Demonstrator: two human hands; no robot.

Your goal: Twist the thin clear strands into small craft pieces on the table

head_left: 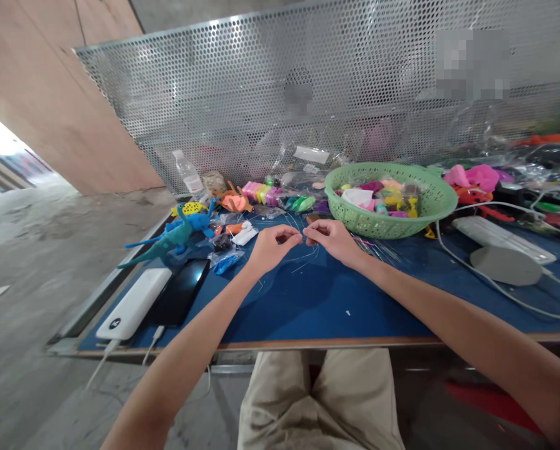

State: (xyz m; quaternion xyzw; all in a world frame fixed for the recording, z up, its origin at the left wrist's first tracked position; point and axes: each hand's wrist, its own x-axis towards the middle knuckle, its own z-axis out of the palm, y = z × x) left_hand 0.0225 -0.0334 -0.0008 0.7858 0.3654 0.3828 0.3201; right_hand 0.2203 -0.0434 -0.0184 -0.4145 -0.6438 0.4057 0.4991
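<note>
My left hand [275, 242] and my right hand [332, 239] meet above the middle of the blue tabletop, fingertips almost touching. Thumb and fingers of each are pinched together. What they pinch is too fine to make out. Thin pale strands [303, 257] curve around and below the fingertips. A small brown piece [312, 219] shows just behind the right fingers. Left of my left hand lie a white clay-like piece [245, 234], an orange piece [233, 229] and a blue piece in clear wrap [226, 264].
A green basket [355, 219] of colourful pieces stands right of my hands. Toy dinosaurs [179, 232], a white power bank [134, 303] and a black phone [180, 294] lie left. A cable [486, 290] loops at right. Behind rises a perforated metal panel [242, 81].
</note>
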